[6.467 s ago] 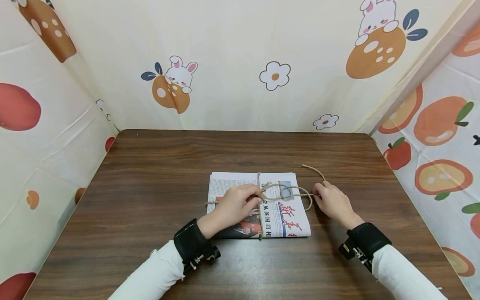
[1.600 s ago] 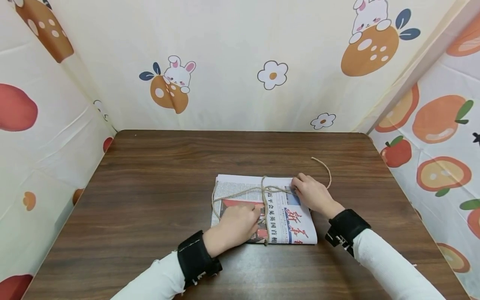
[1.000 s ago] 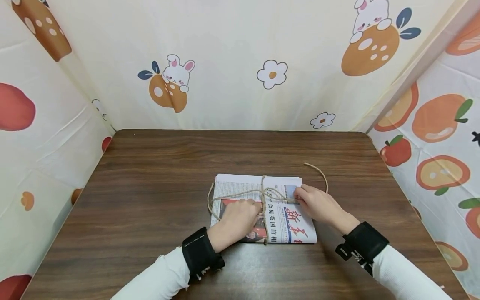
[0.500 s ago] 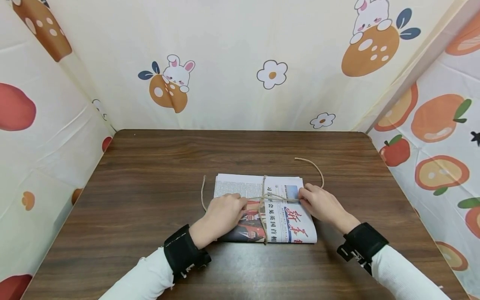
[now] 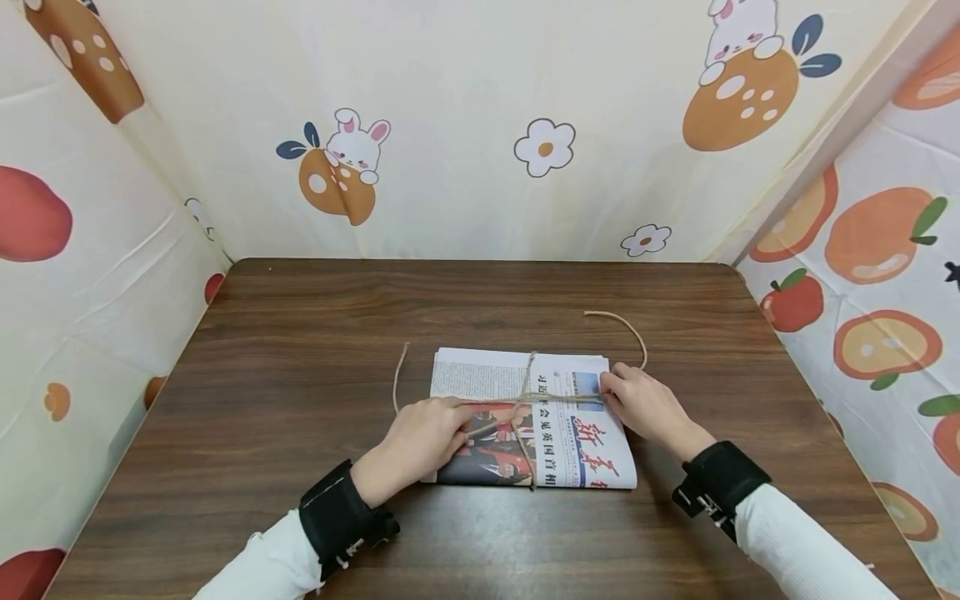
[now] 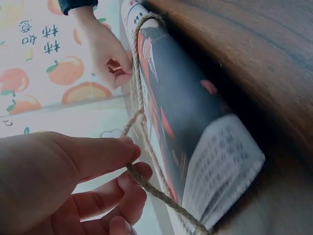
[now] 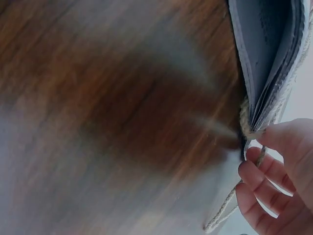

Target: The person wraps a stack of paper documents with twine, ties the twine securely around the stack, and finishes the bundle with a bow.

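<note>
A folded newspaper stack (image 5: 585,454) lies on the table, with beige twine (image 5: 562,397) crossing over it lengthwise and widthwise. My left hand (image 5: 418,437), at the stack's left side, pinches a strand of the twine between thumb and fingertips; the left wrist view shows this twine strand (image 6: 166,198) running down from the fingers. At the right edge my right hand (image 5: 651,410) pinches twine too. In the right wrist view, thumb and fingers of that right hand (image 7: 281,169) meet by the paper's edge, where twine (image 7: 245,117) wraps round the layers. The fingertips partly hide it.
Brown wood-grain table (image 5: 337,333) surrounds the stack. One loose twine end (image 5: 401,367) sticks up behind the left hand; another twine end (image 5: 622,323) curves up behind the right hand. A printed curtain (image 5: 450,183) stands along the back edge, with more at both sides.
My left hand has moved left from the stack's middle, drawing a twine strand along. The loose loop seen earlier near the crossing is now flat and straighter. My right hand stays by the right edge.
</note>
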{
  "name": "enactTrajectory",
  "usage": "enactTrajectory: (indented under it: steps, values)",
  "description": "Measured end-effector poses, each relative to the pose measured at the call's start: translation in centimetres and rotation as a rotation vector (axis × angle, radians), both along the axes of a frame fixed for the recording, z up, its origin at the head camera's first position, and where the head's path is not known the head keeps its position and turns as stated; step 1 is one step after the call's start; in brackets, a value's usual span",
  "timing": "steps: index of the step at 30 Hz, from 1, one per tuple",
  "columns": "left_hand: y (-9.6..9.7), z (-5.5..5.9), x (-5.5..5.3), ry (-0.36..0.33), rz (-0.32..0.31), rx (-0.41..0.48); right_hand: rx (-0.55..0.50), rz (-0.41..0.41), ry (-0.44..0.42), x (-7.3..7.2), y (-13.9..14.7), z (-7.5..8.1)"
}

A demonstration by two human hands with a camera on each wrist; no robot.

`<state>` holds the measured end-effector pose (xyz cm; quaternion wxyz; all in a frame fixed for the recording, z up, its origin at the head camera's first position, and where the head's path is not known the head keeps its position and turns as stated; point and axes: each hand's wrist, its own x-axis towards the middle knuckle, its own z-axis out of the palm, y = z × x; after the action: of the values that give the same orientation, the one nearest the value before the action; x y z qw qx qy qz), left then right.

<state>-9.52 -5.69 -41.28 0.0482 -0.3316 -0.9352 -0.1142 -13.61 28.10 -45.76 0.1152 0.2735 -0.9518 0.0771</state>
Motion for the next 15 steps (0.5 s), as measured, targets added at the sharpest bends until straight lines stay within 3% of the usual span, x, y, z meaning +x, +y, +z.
enactTrajectory:
  steps: [15]
  values:
    - [-1.5, 0.0, 0.6, -0.021, -0.04, -0.012, -0.002, -0.032, 0.051, -0.5, 0.2, -0.4]
